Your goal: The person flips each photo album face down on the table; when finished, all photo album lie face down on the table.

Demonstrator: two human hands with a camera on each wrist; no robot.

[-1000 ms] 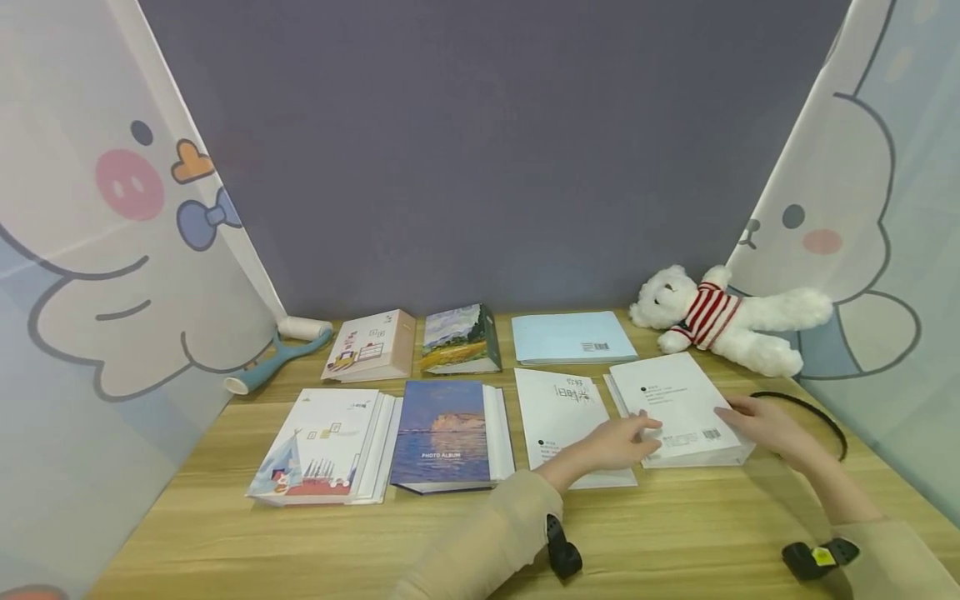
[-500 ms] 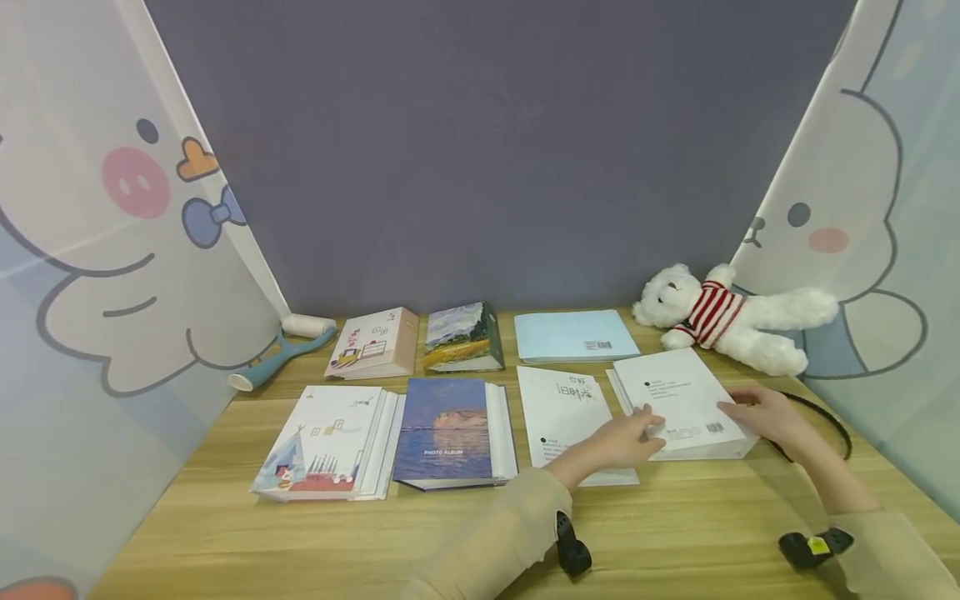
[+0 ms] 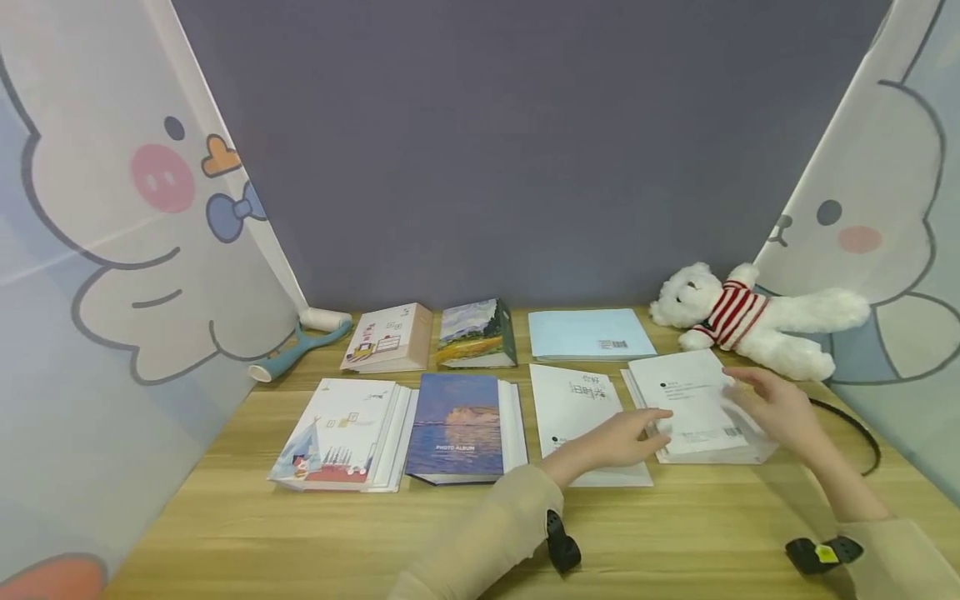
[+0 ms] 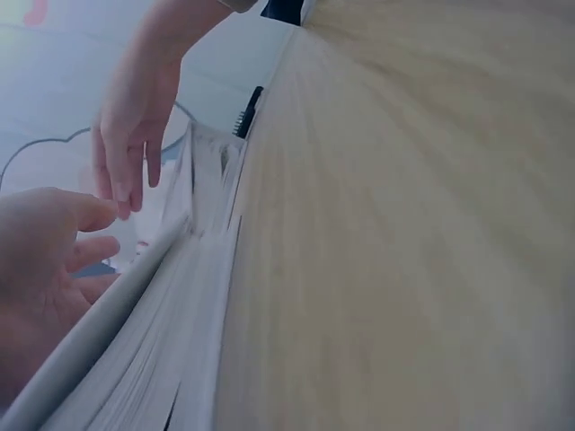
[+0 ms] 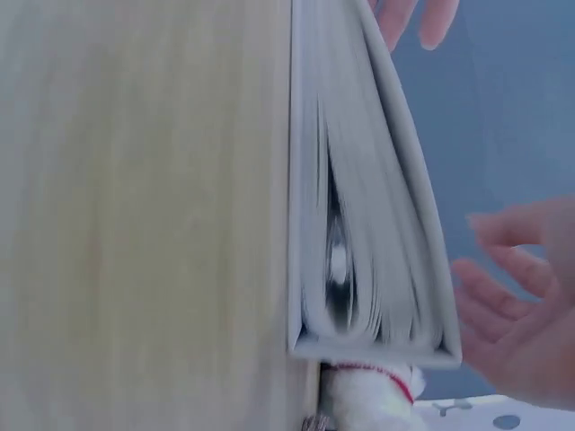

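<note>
A white album (image 3: 697, 417) with small printed text and a barcode lies at the right end of the front row. My left hand (image 3: 626, 437) is by its left edge, over the neighbouring white album (image 3: 558, 417), fingers loosely extended. On the other side my right hand (image 3: 776, 408) hovers at the right edge, fingers loosely straight and gripping nothing. Seen from the right wrist, the album's page block (image 5: 368, 197) is thick and wedge-shaped, with the right palm (image 5: 530, 314) beside its cover. The left wrist view has both hands close above the cover.
Left in the front row lie a blue photo album (image 3: 457, 425) and a tent-print album (image 3: 337, 429). Behind are a pink-spined album (image 3: 386, 337), a landscape-cover album (image 3: 476, 333) and a pale blue album (image 3: 592, 333). A lint roller (image 3: 300, 346), teddy bear (image 3: 757, 321) and black cord (image 3: 855, 425) lie around.
My right hand has let go of the album's right edge and shifted toward its far corner. The left hand stays near the left edge. The head view has swung slightly left.
</note>
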